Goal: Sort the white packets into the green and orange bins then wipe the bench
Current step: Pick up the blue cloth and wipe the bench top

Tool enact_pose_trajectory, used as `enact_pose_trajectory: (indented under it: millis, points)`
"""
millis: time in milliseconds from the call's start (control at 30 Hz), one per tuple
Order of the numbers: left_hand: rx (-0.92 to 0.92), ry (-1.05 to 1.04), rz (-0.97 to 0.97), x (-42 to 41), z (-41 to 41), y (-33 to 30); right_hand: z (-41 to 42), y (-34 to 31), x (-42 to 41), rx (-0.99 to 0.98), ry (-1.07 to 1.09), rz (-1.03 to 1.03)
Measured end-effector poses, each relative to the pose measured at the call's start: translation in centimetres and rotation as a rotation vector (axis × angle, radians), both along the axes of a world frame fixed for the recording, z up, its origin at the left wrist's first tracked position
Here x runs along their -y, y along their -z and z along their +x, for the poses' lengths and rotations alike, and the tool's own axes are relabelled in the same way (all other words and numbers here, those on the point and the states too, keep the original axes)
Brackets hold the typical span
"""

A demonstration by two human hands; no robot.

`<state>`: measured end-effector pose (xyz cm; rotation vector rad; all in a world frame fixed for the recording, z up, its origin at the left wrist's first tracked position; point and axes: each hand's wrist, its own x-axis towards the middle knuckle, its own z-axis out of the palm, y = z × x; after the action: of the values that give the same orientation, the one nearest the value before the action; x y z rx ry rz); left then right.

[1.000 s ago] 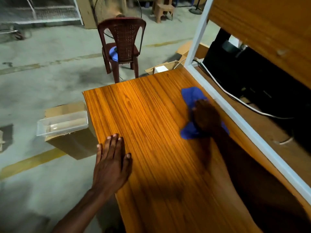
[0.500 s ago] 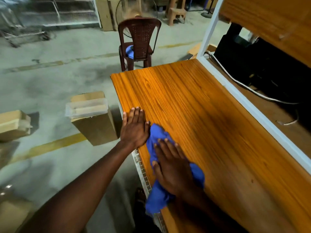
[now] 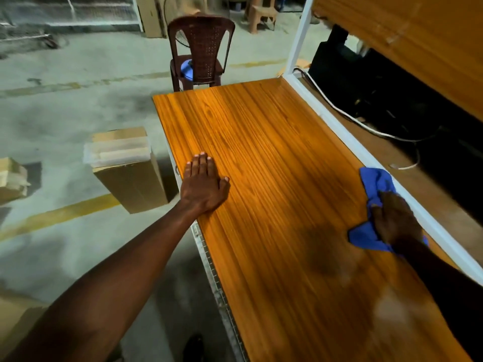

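Observation:
The orange wood-grain bench top (image 3: pixel 274 158) fills the middle of the head view. My left hand (image 3: pixel 205 185) lies flat on it near its left edge, fingers together, holding nothing. My right hand (image 3: pixel 394 222) presses down on a crumpled blue cloth (image 3: pixel 376 180) at the bench's right side, close to the white frame rail (image 3: pixel 347 142). No white packets and no green or orange bins are in view.
A brown plastic chair (image 3: pixel 201 50) stands beyond the bench's far end. A cardboard box (image 3: pixel 130 176) with a clear tray on top sits on the floor to the left. Behind the rail lie a white cable (image 3: pixel 337 109) and dark equipment. A wooden shelf (image 3: pixel 418 40) overhangs at upper right.
My right hand has swept the blue cloth from the bench's near left edge, beside my left hand, across to the right side by the white rail. My left hand stays flat.

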<state>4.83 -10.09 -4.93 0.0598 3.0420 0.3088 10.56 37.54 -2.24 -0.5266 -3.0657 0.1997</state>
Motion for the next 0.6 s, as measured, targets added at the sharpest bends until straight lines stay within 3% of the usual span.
enact_pose_trajectory:
  millis: [100, 233, 367, 467, 600]
  points:
    - [0.009, -0.002, -0.005, -1.3, 1.3, 0.1, 1.2, -0.2, 4.7, -0.037, -0.057, -0.045]
    - [0.02, -0.001, -0.027, -2.9, 3.2, -0.1, 10.2, 1.6, 19.3, -0.23, -0.531, -0.033]
    - [0.041, -0.034, -0.045, -4.7, 5.1, -0.6, 20.4, 1.3, 28.7, -0.103, -0.892, -0.125]
    - [0.031, -0.036, -0.052, -5.9, 6.8, -0.2, 20.2, 1.6, 25.1, -0.152, -0.903, -0.146]
    - [0.051, -0.004, -0.048, -7.8, 9.3, -0.2, 15.3, 2.5, 12.0, -0.165, -0.599, -0.088]
